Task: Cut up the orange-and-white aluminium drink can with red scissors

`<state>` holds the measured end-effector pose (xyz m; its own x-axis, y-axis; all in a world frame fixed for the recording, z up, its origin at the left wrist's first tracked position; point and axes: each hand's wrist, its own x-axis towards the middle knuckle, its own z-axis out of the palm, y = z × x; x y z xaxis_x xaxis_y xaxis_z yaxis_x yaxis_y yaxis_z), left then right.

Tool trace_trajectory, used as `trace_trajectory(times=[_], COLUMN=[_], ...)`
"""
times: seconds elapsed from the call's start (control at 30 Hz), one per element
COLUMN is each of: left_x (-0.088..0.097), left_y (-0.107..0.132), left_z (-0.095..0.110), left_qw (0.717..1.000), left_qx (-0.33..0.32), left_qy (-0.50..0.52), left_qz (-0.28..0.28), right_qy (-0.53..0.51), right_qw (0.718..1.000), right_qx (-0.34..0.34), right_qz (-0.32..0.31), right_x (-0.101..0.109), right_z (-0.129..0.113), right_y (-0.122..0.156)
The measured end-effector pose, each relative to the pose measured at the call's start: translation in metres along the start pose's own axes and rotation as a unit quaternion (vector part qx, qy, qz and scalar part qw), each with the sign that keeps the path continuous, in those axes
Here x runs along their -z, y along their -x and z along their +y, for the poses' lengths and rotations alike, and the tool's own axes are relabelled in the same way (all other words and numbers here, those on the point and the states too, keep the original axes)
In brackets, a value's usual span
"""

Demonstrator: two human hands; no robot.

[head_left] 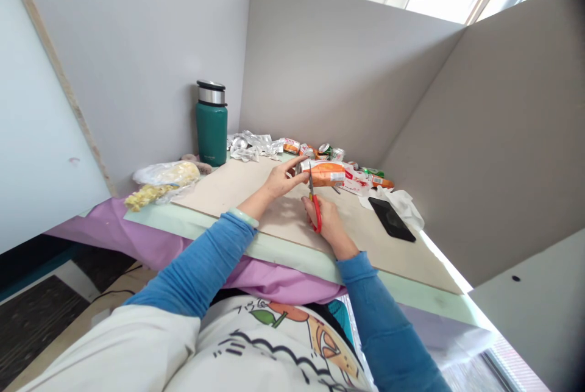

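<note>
An orange and silver drink can [326, 174] lies on its side above the board [228, 192], its silver end to the left. My left hand [282, 180] is closed on that silver end, fingers over the top and thumb below. My right hand [328, 219] grips a pair of scissors [316, 212] by the red handles. The dark blades point up and cross the can near its left end. Whether the blades have pierced the metal, I cannot tell.
Along the back lie crumpled silver pieces [256, 143] and several cans [291, 146]. A green bottle [212, 130] stands at the back left, near a plastic bag [167, 174]. On the right are a black phone [392, 219] and white tissue [408, 206]. Grey panels [329, 69] enclose the table.
</note>
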<state>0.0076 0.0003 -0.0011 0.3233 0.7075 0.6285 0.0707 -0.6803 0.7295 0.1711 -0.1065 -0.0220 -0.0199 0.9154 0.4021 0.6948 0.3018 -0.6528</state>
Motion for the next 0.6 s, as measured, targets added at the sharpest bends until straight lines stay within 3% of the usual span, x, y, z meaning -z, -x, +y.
trace_trajectory(times=[0.6], left_x=[-0.0002], left_y=[0.001], left_z=[0.0031], left_qw=[1.0], left_qx=[0.002], left_qy=[0.001], left_qz=[-0.016], right_qy=[0.0], right_qw=[1.0], right_qx=[0.005], right_qz=[0.008], right_x=[0.0004], right_z=[0.001], right_y=[-0.0004])
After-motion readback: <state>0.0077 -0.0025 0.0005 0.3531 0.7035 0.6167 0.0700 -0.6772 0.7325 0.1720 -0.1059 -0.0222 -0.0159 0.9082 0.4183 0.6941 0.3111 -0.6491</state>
